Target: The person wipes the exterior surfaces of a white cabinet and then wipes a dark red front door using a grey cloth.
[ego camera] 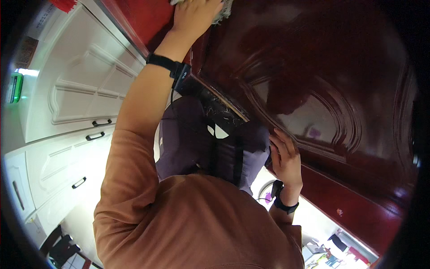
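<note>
At the top of the head view, my left hand (196, 15) presses a grey rag (224, 13) against the dark red wooden door frame (142, 18). Part of the rag lies under the hand and beyond the picture's edge. My right hand (285, 156) rests its fingers near the lower edge of the carved panel of a glossy dark red door (302, 101) and holds no object that I can see. Both wrists wear black straps; a cable hangs from the device on the left one.
White cabinets (94, 87) with black handles line the left side. A green container (16, 88) stands at the far left. A black marbled threshold (218, 107) runs by my knees. A black chair (62, 245) is at the lower left, and assorted items (331, 255) lie at the lower right.
</note>
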Demonstrator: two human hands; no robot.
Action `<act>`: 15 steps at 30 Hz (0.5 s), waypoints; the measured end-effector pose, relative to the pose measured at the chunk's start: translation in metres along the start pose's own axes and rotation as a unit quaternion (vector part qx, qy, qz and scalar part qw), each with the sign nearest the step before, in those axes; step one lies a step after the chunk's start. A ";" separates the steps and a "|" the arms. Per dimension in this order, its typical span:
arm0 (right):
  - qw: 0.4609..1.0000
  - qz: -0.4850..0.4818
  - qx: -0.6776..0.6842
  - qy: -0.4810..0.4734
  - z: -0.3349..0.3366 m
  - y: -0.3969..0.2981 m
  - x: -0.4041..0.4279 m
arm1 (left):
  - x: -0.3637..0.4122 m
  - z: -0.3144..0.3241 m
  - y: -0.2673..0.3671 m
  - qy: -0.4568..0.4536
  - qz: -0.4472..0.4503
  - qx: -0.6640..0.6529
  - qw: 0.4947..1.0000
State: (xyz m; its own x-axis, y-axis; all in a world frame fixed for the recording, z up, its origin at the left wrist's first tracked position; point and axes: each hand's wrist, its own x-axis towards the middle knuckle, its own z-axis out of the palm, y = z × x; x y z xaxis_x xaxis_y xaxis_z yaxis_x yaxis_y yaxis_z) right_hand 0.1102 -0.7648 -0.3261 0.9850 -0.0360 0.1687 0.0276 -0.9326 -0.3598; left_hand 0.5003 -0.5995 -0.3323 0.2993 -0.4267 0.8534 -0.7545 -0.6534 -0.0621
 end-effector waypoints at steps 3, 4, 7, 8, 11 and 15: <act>0.998 0.063 0.003 -0.015 0.007 -0.004 -0.017 | -0.021 0.000 0.004 -0.022 -0.012 -0.008 1.000; 0.998 0.058 0.018 -0.018 0.005 -0.010 -0.018 | -0.026 0.001 0.003 -0.037 -0.022 0.001 0.999; 0.993 0.079 0.073 -0.038 -0.006 -0.022 -0.016 | -0.042 0.006 0.001 -0.076 -0.052 -0.018 0.996; 0.993 0.083 0.075 -0.037 -0.011 -0.026 -0.014 | -0.045 0.009 -0.001 -0.066 -0.057 -0.018 0.996; 0.997 0.070 0.036 -0.001 -0.008 -0.021 -0.010 | -0.065 0.032 0.003 -0.067 -0.070 -0.043 0.994; 0.995 0.094 -0.002 -0.010 0.020 -0.008 -0.017 | -0.123 0.096 -0.005 0.028 -0.039 -0.081 0.996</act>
State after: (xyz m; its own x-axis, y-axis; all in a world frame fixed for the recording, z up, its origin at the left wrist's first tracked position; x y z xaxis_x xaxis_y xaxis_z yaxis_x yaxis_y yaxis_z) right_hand 0.0970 -0.7499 -0.3446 0.9759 -0.2034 0.0797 -0.1589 -0.9114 -0.3796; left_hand 0.5231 -0.6037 -0.4861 0.3305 -0.3401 0.8804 -0.8158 -0.5720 0.0853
